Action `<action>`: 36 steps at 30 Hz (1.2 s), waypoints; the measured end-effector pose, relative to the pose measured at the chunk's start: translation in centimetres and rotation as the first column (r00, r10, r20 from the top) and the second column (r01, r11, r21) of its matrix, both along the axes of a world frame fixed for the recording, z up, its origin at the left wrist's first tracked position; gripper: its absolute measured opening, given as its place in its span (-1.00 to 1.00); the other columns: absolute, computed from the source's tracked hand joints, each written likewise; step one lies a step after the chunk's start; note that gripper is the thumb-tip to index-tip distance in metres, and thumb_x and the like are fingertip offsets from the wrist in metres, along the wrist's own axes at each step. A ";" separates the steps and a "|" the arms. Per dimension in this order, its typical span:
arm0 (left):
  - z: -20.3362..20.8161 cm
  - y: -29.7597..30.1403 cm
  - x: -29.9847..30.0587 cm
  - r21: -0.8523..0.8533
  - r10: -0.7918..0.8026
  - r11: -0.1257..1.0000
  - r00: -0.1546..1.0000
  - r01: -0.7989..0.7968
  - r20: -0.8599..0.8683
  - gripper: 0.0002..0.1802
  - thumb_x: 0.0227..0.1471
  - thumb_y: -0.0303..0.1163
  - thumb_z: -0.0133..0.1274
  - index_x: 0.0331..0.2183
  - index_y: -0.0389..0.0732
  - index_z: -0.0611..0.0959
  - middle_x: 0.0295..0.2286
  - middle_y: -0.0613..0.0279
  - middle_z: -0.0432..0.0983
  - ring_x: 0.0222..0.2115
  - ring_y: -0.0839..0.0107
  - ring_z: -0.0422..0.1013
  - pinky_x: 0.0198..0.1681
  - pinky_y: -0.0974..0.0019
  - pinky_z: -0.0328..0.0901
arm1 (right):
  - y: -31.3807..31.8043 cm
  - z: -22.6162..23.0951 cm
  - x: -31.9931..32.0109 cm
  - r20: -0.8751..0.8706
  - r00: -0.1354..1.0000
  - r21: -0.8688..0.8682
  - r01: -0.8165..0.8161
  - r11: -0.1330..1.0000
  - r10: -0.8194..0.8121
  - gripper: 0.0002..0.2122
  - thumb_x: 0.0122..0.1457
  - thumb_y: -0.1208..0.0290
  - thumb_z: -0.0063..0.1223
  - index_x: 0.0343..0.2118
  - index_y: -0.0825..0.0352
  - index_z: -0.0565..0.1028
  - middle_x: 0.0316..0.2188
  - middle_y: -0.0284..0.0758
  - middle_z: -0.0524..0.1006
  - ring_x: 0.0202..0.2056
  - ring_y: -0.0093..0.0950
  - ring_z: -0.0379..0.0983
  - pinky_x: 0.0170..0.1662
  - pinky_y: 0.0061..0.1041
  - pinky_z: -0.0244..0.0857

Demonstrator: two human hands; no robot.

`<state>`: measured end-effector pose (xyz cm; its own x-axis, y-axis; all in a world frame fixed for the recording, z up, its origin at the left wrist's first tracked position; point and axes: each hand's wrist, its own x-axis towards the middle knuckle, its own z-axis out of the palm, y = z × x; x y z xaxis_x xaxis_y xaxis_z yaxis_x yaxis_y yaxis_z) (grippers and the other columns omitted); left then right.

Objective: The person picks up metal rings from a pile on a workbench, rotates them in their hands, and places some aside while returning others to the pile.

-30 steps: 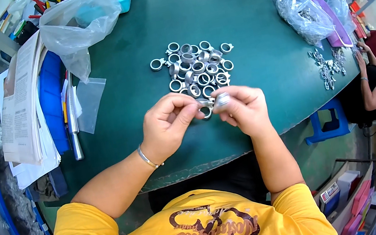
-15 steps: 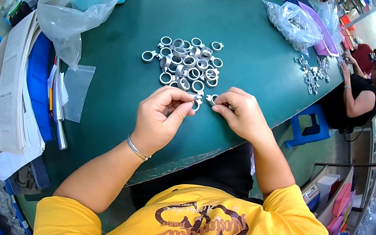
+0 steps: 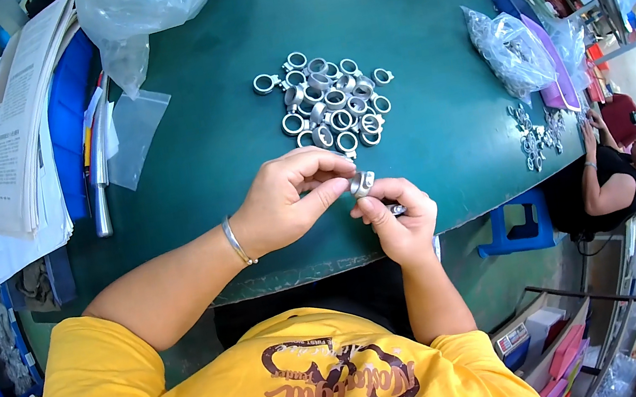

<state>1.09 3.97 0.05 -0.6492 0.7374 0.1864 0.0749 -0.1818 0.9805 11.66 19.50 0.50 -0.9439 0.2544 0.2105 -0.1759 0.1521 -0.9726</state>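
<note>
My left hand pinches a silver metal ring clamp between thumb and fingertips. From below, my right hand grips the same ring with its thumb and index finger, so both hands meet on it just in front of my body. A second small metal piece pokes out of the curled fingers of my right hand; most of it is hidden. Just beyond my hands, a heap of similar ring clamps, each with a small lug, lies on the green tabletop.
To the left are stacked papers, a blue tray, pens and a clear plastic bag. On the right lie a bagged batch of parts, a purple tray and loose metal parts. Another person sits beyond a blue stool.
My hands have come together and slightly lower. Each held a separate piece before; now both are on one ring clamp, turned to show its outer side. The view has shifted slightly.
</note>
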 end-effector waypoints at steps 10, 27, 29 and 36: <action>0.8 -0.2 -0.3 -0.018 0.018 1.000 0.977 -0.023 -0.212 -0.84 -0.15 -0.57 0.23 -0.40 -0.27 0.62 -0.37 0.27 0.46 -0.35 0.47 0.41 -0.27 0.47 0.33 | -0.1 -0.5 -0.7 -0.294 0.956 0.391 0.123 0.912 -0.003 -0.86 -0.09 0.70 0.19 -0.42 0.40 0.52 -0.54 -0.26 0.52 -0.57 -0.42 0.40 -0.50 -0.57 0.26; 0.8 0.2 -0.2 -0.019 0.196 0.976 0.917 -0.216 -0.348 -0.82 -0.18 -0.68 0.18 -0.45 -0.27 0.54 -0.42 0.18 0.46 -0.42 0.40 0.43 -0.35 0.44 0.34 | 1.1 -1.3 0.5 -0.193 0.981 -0.222 -0.063 0.973 0.019 -0.78 0.02 0.66 0.16 -0.24 0.47 0.46 -0.28 -0.12 0.56 -0.42 -0.61 0.46 -0.38 -0.70 0.33; 0.9 0.0 -0.4 -0.058 0.213 0.967 0.910 -0.249 -0.357 -0.83 -0.14 -0.68 0.16 -0.44 -0.28 0.53 -0.40 0.21 0.43 -0.41 0.47 0.41 -0.32 0.49 0.34 | 2.0 -1.1 1.6 -0.069 0.998 -0.599 -0.041 0.799 0.000 -0.77 0.04 0.63 0.13 -0.21 0.46 0.45 -0.34 -0.11 0.56 -0.53 -0.63 0.42 -0.52 -0.74 0.26; 0.1 0.2 -0.1 -0.061 0.231 0.966 0.942 -0.253 -0.244 -0.87 -0.05 -0.66 0.10 -0.41 -0.26 0.52 -0.40 0.31 0.39 -0.41 0.59 0.35 -0.31 0.55 0.29 | 10.4 -1.3 11.0 -0.082 0.982 -0.802 0.035 0.597 -0.167 -0.67 0.16 0.23 -0.17 -0.22 0.42 0.44 -0.46 -0.12 0.47 -0.55 -0.42 0.36 -0.73 -0.62 0.12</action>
